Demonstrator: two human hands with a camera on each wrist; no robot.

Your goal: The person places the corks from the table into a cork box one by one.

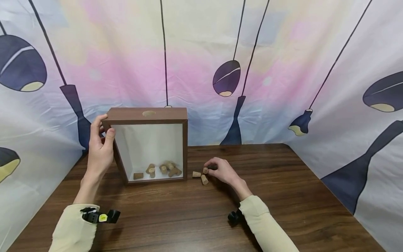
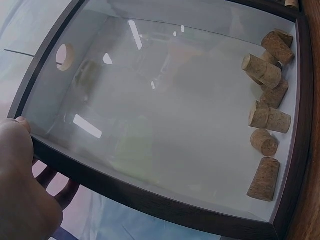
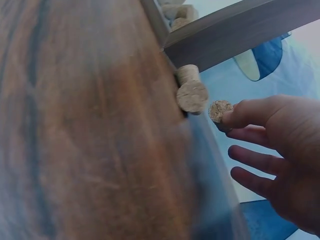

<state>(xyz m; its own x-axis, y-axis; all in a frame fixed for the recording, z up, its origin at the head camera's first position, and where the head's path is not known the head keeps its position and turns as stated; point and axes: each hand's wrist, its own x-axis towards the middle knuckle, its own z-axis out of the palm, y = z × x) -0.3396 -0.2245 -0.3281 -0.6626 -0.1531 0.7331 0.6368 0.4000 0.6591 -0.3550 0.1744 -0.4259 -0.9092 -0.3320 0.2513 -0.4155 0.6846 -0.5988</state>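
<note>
A brown wood-framed shadow box [image 1: 185, 150] with a clear front stands upright on the table, with a round hole [image 1: 149, 113] in its top. Several tapered corks [image 2: 263, 179] lie along its bottom inside. My left hand [image 1: 101, 150] grips the box's upper left corner, thumb on the front edge and fingers behind the side. To the right of the box, my right hand [image 1: 224, 171] pinches one cork [image 3: 220, 110] between thumb and fingertips. Two more corks lie beside it on the table, one pointing toward the box [image 1: 196, 174] and one nearer me [image 1: 204, 180].
The dark wood-grain table [image 1: 176, 217] spreads out in front of the box and to its right. Behind it hangs a pastel cloth backdrop [image 1: 201, 70] printed with dark lamp shapes. Each wrist wears a black strapped camera [image 1: 100, 216].
</note>
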